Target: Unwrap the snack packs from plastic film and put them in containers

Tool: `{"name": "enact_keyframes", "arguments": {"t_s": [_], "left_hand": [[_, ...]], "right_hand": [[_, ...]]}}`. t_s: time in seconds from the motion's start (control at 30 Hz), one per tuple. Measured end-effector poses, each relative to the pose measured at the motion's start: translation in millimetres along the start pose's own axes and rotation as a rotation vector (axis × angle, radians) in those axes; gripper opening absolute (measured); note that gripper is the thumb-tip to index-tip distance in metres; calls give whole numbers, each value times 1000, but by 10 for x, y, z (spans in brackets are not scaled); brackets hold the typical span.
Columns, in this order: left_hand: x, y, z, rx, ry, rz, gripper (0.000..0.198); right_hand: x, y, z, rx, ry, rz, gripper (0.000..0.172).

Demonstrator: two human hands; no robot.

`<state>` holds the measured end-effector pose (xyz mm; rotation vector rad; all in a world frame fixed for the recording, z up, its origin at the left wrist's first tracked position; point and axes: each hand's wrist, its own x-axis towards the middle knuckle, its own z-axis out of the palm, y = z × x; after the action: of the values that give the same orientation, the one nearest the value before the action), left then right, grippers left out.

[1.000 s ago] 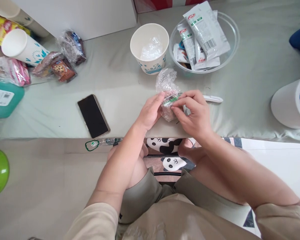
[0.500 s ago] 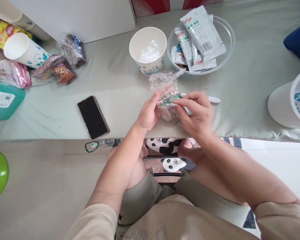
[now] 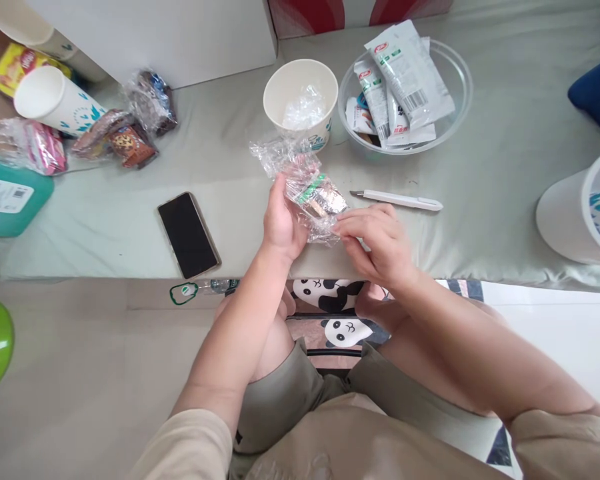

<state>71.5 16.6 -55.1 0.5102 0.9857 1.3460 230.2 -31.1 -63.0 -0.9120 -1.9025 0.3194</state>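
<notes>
Now the small, blocky, shiny packet [image 3: 329,199] with a bright green stripe is being swung leftward above the pale green cloth-covered counter [image 3: 240,200], and more of its gleaming face is being revealed than half a second ago! It is being cradled by the left hand [image 3: 283,223], its thumb being pressed along the near side while the other fingers are being hidden underneath. The clear, crinkled plastic film [image 3: 280,157] is being pinched at the lower right by the right hand [image 3: 377,240], its fingers being kept narrow. By that shift, the slim white pen-shaped knife [image 3: 403,200] is being fully uncovered, so bare fingers alone seem to be being used on the wrapping. Whether the film is being torn cannot be told.
</notes>
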Motion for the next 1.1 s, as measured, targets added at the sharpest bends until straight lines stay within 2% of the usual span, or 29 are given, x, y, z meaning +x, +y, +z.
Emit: {"name": "enact_keyframes", "arguments": {"t_s": [0.27,0.33,0.43,0.53,0.63,0.73,0.83,0.9,0.97,1.03,1.1], "left_hand": [[34,8,-26,-15,125,61,46],[51,26,-36,-29,151,57,47],[87,95,-52,-63,204,54,50],[120,189,-81,-93,237,30,48],[146,241,-140,-96,194,9,44],[185,213,-223,-50,124,28,42],[237,134,-295,41,100,90,43],[262,78,-319,87,98,166,44],[270,33,-323,117,91,242,43],[261,6,-322,145,90,296,43],[243,2,-333,166,106,323,43]], "right_hand": [[18,-45,-35,64,63,155,15],[24,-41,-27,69,84,79,17],[26,-42,-17,62,40,-108,22],[23,-36,-37,69,-32,-149,17],[36,-3,-94,106,-79,-23,12],[70,40,-161,119,-119,155,18],[96,61,-214,-23,-86,283,21],[91,45,-230,-126,-33,246,16],[62,1,-217,-148,-46,108,13],[16,-54,-169,-146,-171,-11,26],[-25,-94,-102,-191,-306,-36,28]]}}
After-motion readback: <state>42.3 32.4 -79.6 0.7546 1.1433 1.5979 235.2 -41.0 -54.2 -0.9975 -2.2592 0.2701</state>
